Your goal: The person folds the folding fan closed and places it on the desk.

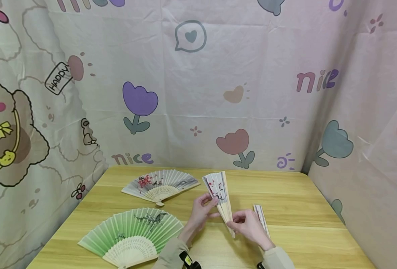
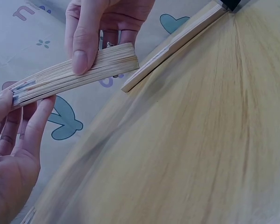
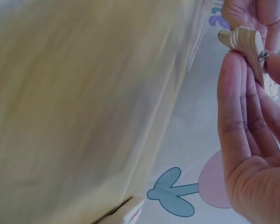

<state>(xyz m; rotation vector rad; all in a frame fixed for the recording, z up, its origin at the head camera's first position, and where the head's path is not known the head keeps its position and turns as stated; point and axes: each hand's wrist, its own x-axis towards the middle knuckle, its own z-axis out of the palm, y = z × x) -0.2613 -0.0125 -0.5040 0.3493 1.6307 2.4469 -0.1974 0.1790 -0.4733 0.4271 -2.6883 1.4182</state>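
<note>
A partly spread folding fan [image 1: 218, 188] with red blossoms on white is held up between both hands over the table. My left hand [image 1: 201, 212] grips it along its left side, thumb on the printed leaf. My right hand [image 1: 250, 226] pinches the bare ribs near the pivot end. In the left wrist view the stacked ribs [image 2: 84, 74] lie between both hands' fingers. The right wrist view shows the small metal pivot ring [image 3: 263, 56] beside the right thumb. Just right of the right hand lies a closed fan [image 1: 260, 216], partly hidden by that hand.
An open green fan [image 1: 141, 228] lies at the front left of the wooden table [image 1: 292, 201]. Behind it rests an open white and grey fan [image 1: 165, 183] with red blossoms. Printed cloth [image 1: 191, 93] hangs around the back and sides.
</note>
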